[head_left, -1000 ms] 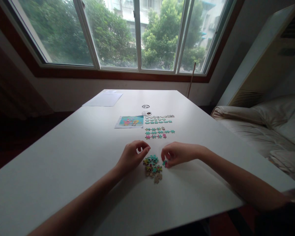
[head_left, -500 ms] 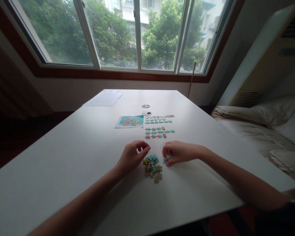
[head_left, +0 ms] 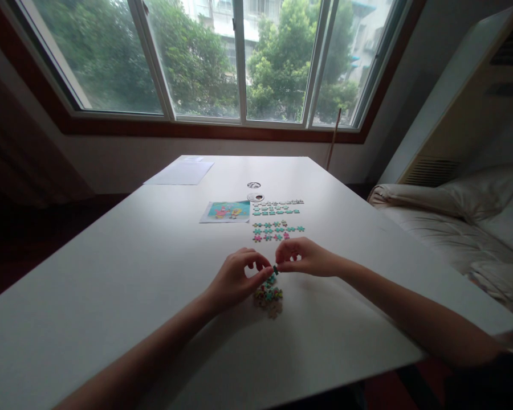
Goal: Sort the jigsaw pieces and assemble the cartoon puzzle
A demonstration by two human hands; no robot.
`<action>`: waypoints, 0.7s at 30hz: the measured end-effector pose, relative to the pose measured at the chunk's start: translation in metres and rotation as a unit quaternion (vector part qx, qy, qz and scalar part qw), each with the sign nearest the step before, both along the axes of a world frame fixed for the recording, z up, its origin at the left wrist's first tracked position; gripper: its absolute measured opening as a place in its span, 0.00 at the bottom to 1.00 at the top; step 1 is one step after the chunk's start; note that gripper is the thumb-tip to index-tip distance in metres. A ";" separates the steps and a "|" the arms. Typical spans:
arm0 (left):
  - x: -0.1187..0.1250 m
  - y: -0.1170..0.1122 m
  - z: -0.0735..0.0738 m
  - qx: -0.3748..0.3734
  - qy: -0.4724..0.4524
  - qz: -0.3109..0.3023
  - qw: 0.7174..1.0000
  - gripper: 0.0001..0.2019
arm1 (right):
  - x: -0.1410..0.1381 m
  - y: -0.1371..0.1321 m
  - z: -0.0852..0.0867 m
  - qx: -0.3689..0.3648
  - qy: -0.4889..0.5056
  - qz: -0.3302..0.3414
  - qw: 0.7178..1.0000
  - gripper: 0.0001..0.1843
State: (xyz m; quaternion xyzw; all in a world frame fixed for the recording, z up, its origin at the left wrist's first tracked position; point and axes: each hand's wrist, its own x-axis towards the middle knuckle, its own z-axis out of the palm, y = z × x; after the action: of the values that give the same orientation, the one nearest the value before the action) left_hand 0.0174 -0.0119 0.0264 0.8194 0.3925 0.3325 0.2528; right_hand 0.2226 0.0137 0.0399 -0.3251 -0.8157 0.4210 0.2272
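A small heap of jigsaw pieces (head_left: 268, 298) lies on the white table (head_left: 154, 273) just in front of me. Above the heap my right hand (head_left: 301, 257) pinches a small teal puzzle piece (head_left: 276, 269) between thumb and fingertips. My left hand (head_left: 235, 279) is curled beside it, its thumb and fingers touching the same piece from the left. Further back, sorted rows of teal and pink pieces (head_left: 277, 230) lie flat on the table.
A printed reference picture (head_left: 226, 211) lies left of the sorted rows, with a small round lid (head_left: 255, 197) behind it. A sheet of paper (head_left: 179, 172) sits at the far left. A sofa with cushions (head_left: 461, 222) stands to the right, windows behind.
My right hand lifted a piece from the right of the heap and carried it left and up. My left hand rose slightly to meet it above the heap.
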 end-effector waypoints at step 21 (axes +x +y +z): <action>-0.003 0.006 -0.004 0.010 -0.021 0.050 0.998 0.07 | -0.009 -0.008 0.001 0.120 -0.045 -0.073 0.989 0.10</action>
State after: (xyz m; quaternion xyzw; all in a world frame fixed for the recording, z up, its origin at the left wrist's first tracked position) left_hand 0.0141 -0.0062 0.0227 0.7942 0.4240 0.3656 0.2362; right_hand 0.2140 0.0055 0.0409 -0.3730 -0.8439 0.2870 0.2576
